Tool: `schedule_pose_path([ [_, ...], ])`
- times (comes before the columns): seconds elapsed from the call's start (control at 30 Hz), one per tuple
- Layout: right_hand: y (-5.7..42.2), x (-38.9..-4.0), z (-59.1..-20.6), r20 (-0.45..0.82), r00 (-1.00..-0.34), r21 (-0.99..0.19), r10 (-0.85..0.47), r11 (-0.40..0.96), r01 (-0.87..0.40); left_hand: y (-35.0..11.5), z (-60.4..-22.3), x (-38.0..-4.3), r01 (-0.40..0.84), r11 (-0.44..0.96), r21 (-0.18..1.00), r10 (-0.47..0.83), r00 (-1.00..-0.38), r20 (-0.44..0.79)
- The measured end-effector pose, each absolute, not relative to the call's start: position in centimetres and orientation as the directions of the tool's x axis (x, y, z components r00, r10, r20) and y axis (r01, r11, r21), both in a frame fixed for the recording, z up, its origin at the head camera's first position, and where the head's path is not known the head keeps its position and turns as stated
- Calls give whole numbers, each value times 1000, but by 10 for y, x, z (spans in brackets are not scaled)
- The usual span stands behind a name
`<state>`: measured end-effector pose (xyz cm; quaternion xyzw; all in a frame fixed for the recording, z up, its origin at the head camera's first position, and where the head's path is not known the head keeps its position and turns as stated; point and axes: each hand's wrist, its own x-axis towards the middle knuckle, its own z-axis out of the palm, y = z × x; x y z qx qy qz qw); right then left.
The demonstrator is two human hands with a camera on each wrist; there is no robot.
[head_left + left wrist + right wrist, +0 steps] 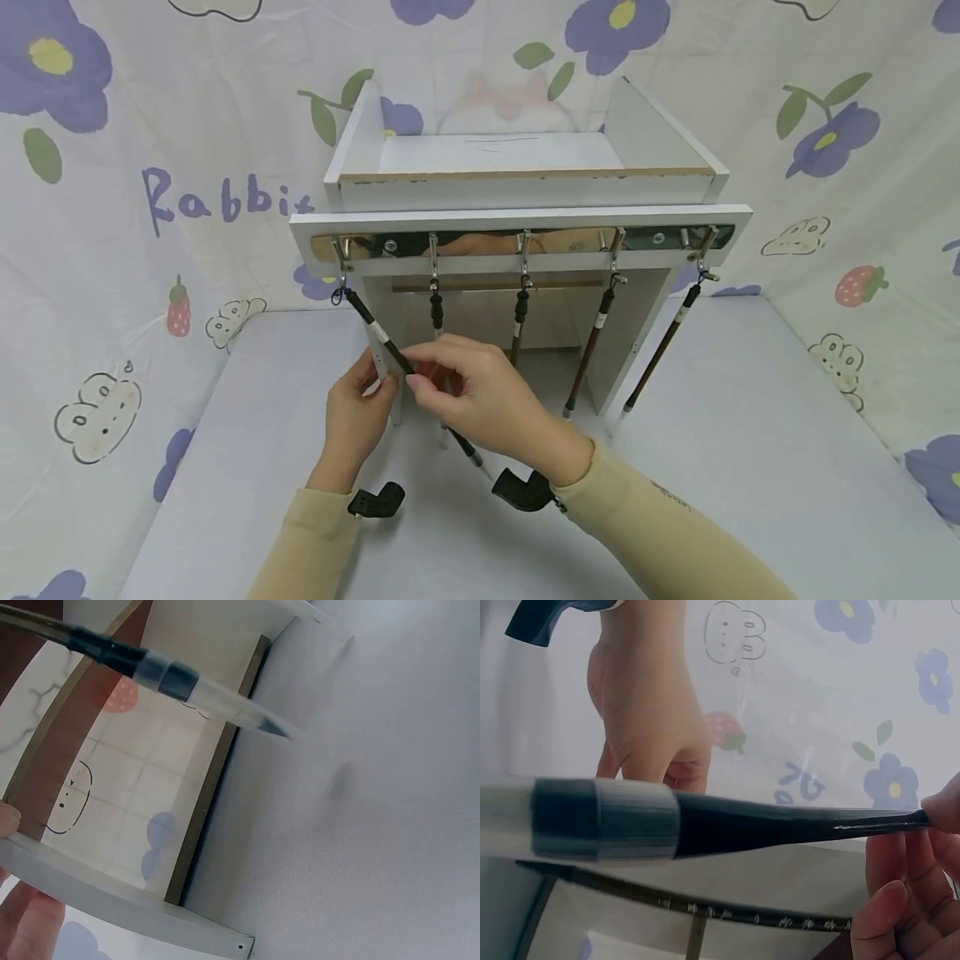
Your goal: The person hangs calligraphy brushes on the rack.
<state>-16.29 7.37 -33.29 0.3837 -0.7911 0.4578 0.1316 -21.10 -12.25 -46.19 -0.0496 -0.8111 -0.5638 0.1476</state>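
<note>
My right hand point(480, 400) pinches the dark handle of a calligraphy brush point(375, 329), which slants down to the right from the leftmost hook. Its loop is still on or against that hook; I cannot tell which. In the right wrist view, fingertips hold the narrow part of the brush point(742, 825). My left hand point(358, 425) grips the front edge of the white stand's left side panel point(120, 911), thumb on one face and fingers on the other. A brush with pale bristles and a dark tip point(225, 705) crosses the left wrist view.
Several more brushes, among them one at the far right point(663, 346), hang tip down from hooks on a shiny metal strip point(562, 242). Above it the white stand point(525, 218) has an open-topped tray. The stand rests on a pale tabletop point(247, 467) before a printed cloth point(210, 108).
</note>
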Motion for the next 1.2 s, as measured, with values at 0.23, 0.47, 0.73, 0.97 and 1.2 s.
schedule_pose_path([
  [0.23, 71, -163, -333, 575, -668, -618, -472, 284, -733, -122, -462, -211, 248, 368, 896, -81, -952, 297],
  [0.47, 72, -162, -336, 565, -694, -618, -447, 328, -714, -121, -461, -211, 242, 365, 899, -82, -953, 290],
  [0.73, 76, -162, -341, 548, -707, -630, -447, 335, -700, -122, -461, -210, 234, 367, 900, -86, -955, 284],
  [0.97, 73, -163, -341, 559, -696, -642, -451, 296, -707, -122, -460, -209, 230, 378, 897, -87, -955, 282],
  [1.2, 68, -160, -338, 567, -689, -643, -451, 282, -713, -122, -461, -210, 233, 381, 895, -81, -956, 283],
])
